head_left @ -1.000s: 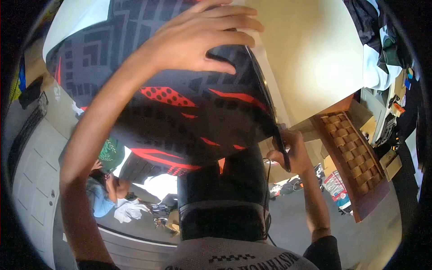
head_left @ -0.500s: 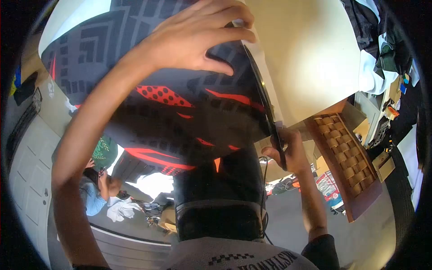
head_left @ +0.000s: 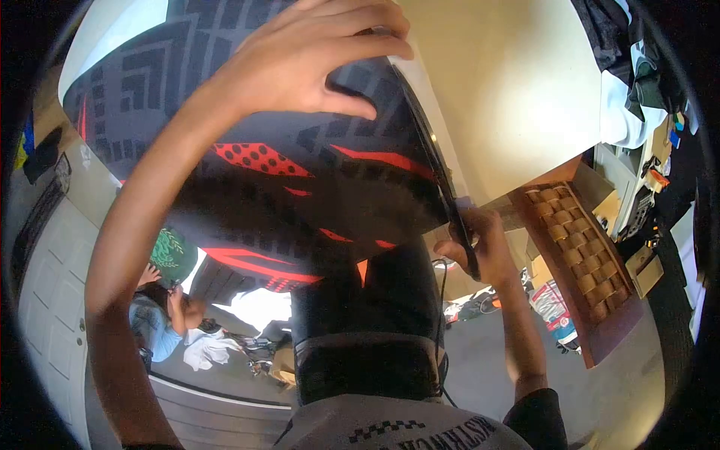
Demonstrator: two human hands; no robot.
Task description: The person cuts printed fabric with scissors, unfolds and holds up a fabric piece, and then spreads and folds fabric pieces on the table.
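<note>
A dark sheet with grey geometric shapes and red patches (head_left: 360, 199) spreads in front of me. Across its upper part lies my left hand (head_left: 322, 64), fingers bent and apart, thumb stretched out; the fingertips reach the sheet's right edge. A long narrow black strip (head_left: 429, 139) runs along that edge, down to my right hand (head_left: 480, 244). My right hand is closed around the strip's lower end, its thumb on the left side. Whether the strip is separate from the sheet, I cannot tell.
A cream surface (head_left: 517, 90) lies right of the sheet. Nearby stands a wooden piece with a woven panel (head_left: 574, 255). A cable (head_left: 442, 300) hangs by my legs. Another person (head_left: 157, 322) is at the lower left, near a white door (head_left: 52, 292).
The patterned sheet and my left hand appear slightly further left and up in view. My right hand keeps its hold on the black strip.
</note>
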